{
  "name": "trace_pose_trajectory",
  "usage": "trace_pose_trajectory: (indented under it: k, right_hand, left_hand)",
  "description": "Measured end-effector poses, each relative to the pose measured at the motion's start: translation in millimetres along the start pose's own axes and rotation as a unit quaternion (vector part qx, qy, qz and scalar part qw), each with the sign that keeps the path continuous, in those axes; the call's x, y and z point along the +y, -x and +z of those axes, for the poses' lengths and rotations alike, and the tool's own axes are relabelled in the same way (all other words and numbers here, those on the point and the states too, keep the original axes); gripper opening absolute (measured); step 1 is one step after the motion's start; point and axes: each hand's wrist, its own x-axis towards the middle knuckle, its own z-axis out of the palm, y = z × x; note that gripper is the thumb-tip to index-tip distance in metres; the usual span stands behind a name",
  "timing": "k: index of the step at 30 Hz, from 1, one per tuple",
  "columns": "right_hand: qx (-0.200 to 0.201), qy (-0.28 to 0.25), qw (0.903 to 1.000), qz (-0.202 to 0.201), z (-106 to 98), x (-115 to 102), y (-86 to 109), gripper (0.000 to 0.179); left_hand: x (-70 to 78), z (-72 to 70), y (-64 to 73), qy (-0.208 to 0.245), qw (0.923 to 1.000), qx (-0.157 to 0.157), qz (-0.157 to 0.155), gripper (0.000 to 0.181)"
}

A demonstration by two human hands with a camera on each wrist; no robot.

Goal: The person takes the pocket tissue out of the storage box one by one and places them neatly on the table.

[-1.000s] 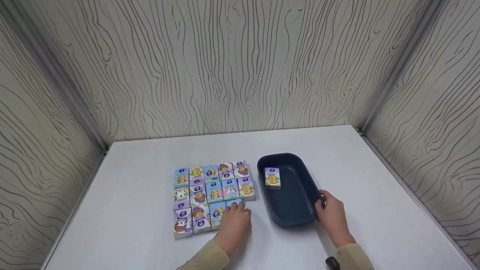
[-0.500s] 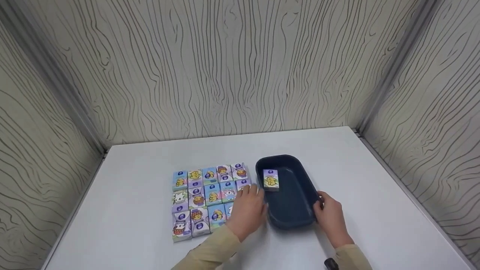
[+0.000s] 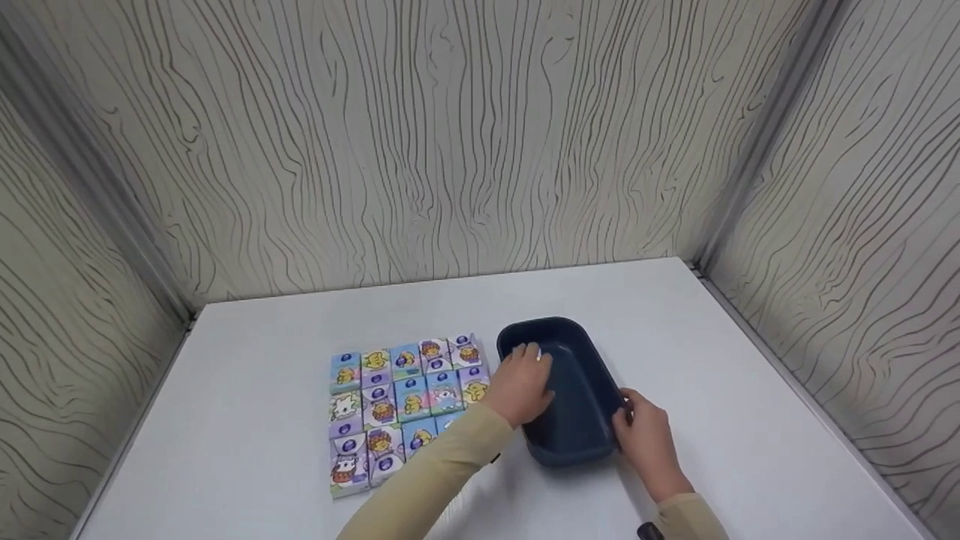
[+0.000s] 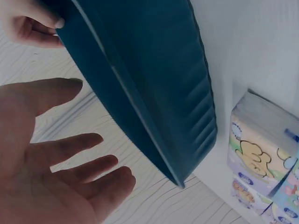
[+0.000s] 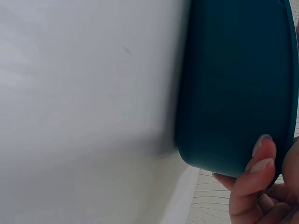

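A dark blue-green rectangular tub stands on the white table. My left hand reaches over its left rim, hiding the tissue pack seen inside earlier. In the left wrist view the left fingers are spread and loosely bent beside the tub wall, with nothing between them. My right hand grips the tub's right rim, fingers against the outer wall and thumb at the edge. Left of the tub lie rows of small cartoon-printed tissue packs; my left forearm covers part of the nearest row.
Wood-grain panels enclose the white table at the back and both sides. The closest tissue packs lie just left of the tub, with a narrow gap between.
My left hand has moved right and away from me, from the nearest row of tissue packs to over the tub. The right hand keeps its grip on the rim. The head view has shifted slightly.
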Motion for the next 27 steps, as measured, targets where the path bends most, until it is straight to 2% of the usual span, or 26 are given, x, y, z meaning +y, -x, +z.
trace_pose_trajectory:
  k: [4, 14, 20, 23, 27]
  right_hand:
    - [0.0, 0.0, 1.0, 0.0, 0.8, -0.1, -0.3, 0.033]
    - [-0.004, -0.004, 1.0, 0.004, 0.7, -0.9, 1.6, 0.034]
    - [-0.003, -0.003, 1.0, 0.004, 0.1, -1.5, 2.5, 0.033]
    - [-0.001, -0.002, 1.0, 0.004, -0.1, -1.4, 1.9, 0.033]
    - [0.0, -0.003, 1.0, 0.004, -0.7, -0.8, 1.1, 0.032]
  left_hand:
    - [-2.9, 12.3, -8.7, -0.003, 0.9998, -0.02, -0.002, 0.05]
    - [1.8, 40.2, -16.0, -0.074, 0.9963, -0.028, -0.034, 0.061]
    - [6.4, 47.4, -18.0, -0.088, 0.9956, -0.018, -0.026, 0.043]
    - [7.6, 49.2, -19.2, -0.072, 0.9972, 0.0, -0.02, 0.027]
    - [7.1, 50.5, -19.7, -0.045, 0.9985, 0.021, -0.023, 0.023]
